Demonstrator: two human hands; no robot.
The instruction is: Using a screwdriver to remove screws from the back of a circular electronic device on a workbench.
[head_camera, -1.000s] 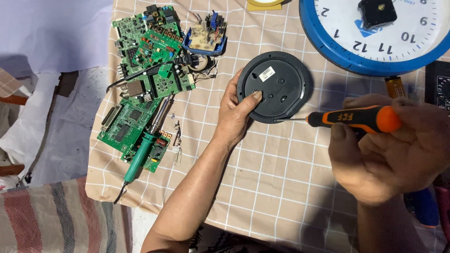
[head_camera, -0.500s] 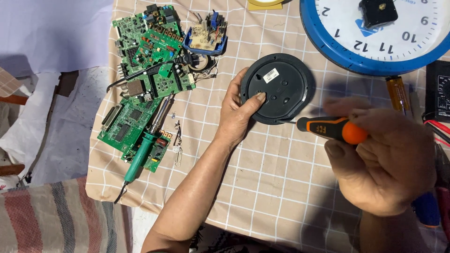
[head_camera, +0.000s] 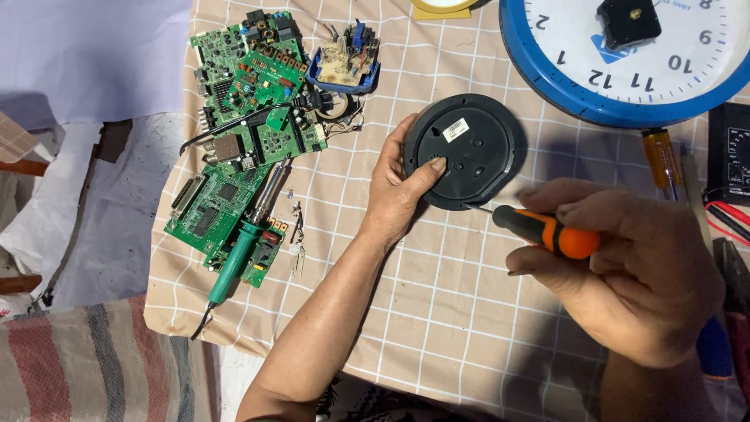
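A round black device [head_camera: 473,144] with a small white label lies back-up on the checked tablecloth [head_camera: 437,312]. My left hand [head_camera: 398,187] grips its left rim, thumb pressed on the back. My right hand [head_camera: 625,266] holds an orange-and-black screwdriver [head_camera: 547,230] nearly level, its metal tip touching the lower edge of the black device.
Green circuit boards [head_camera: 242,141] and a green-handled soldering iron [head_camera: 238,258] lie at the left. A blue-rimmed wall clock [head_camera: 625,55] rests at the top right, with a blue-cased open part [head_camera: 344,66] beside the boards. Another screwdriver [head_camera: 664,160], a black meter [head_camera: 730,152] and pliers lie at the right edge.
My right hand has shifted left and slightly down, bringing the screwdriver tip to the device's lower edge. The left hand has stayed on the rim.
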